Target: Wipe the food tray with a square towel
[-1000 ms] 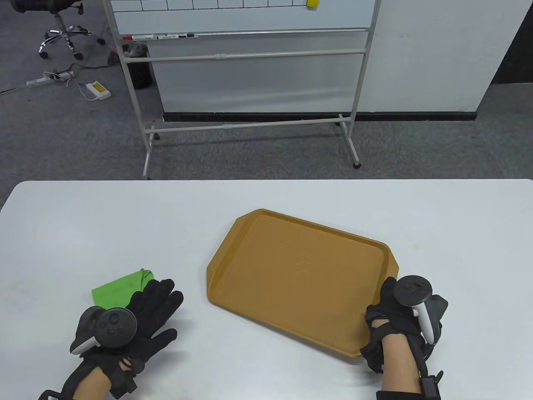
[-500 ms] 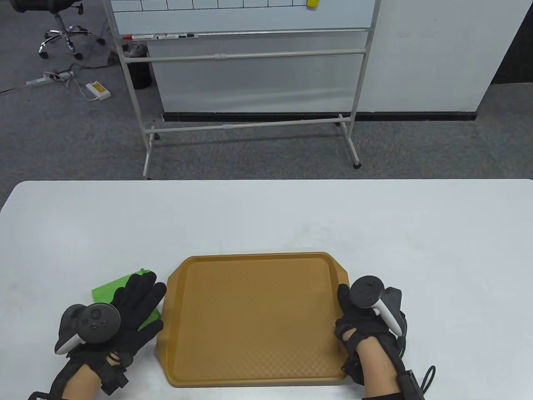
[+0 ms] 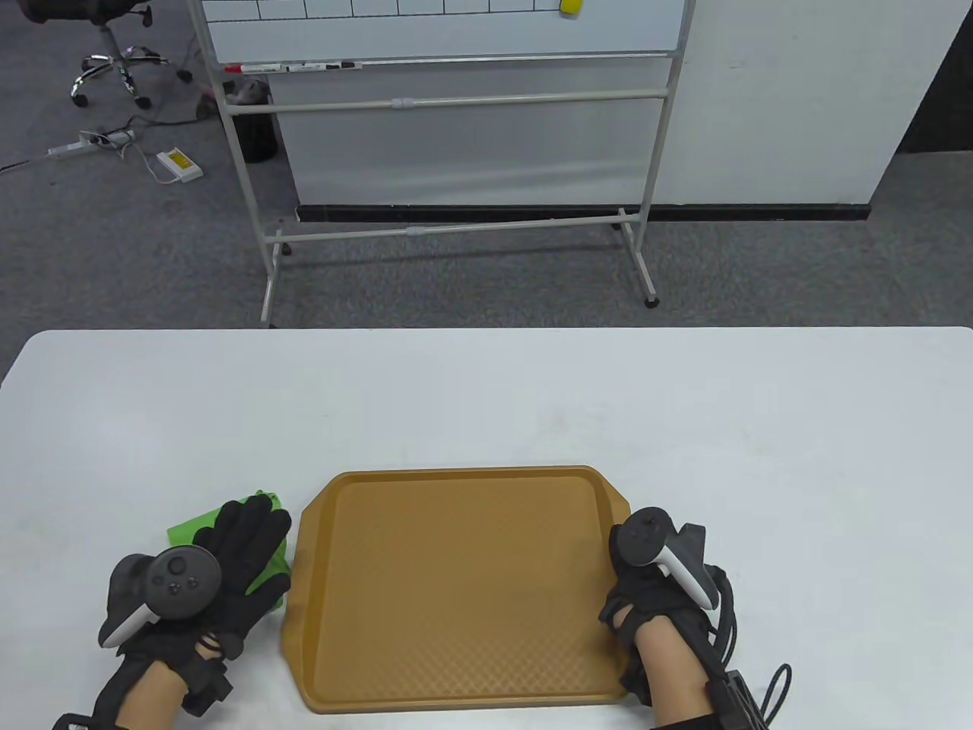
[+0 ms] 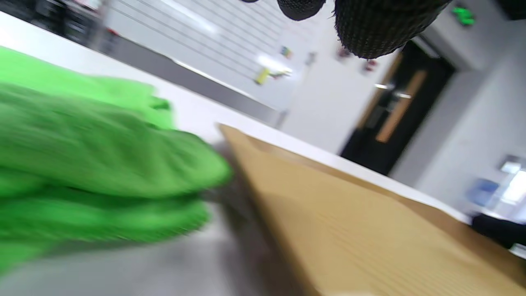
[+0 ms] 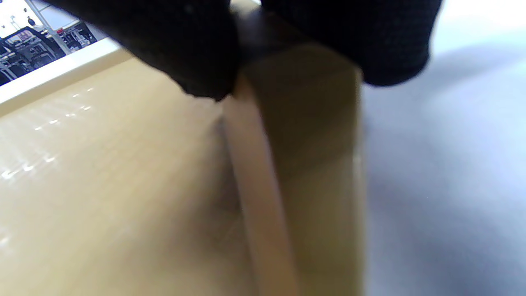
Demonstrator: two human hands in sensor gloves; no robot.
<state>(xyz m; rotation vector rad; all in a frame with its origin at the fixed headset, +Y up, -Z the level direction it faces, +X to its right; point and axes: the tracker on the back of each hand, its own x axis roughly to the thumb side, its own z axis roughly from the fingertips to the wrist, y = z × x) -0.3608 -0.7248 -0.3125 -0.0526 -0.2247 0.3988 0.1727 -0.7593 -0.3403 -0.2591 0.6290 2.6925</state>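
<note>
The food tray (image 3: 456,585) sits square at the counter's (image 3: 486,395) six o'clock edge, and the right hand (image 3: 654,585) pinches the rim at the tray's three o'clock side, fingers (image 5: 189,49) clamped over the lip. At nine o'clock, just beside the tray, the left hand (image 3: 228,570) lies flat with fingers spread on the bunched green square towel (image 3: 190,525), pressing rather than gripping it. The risk: a flat palm could slide off or drag the towel folded, and hard strokes could skid the tray out of that one-sided pinch.
</note>
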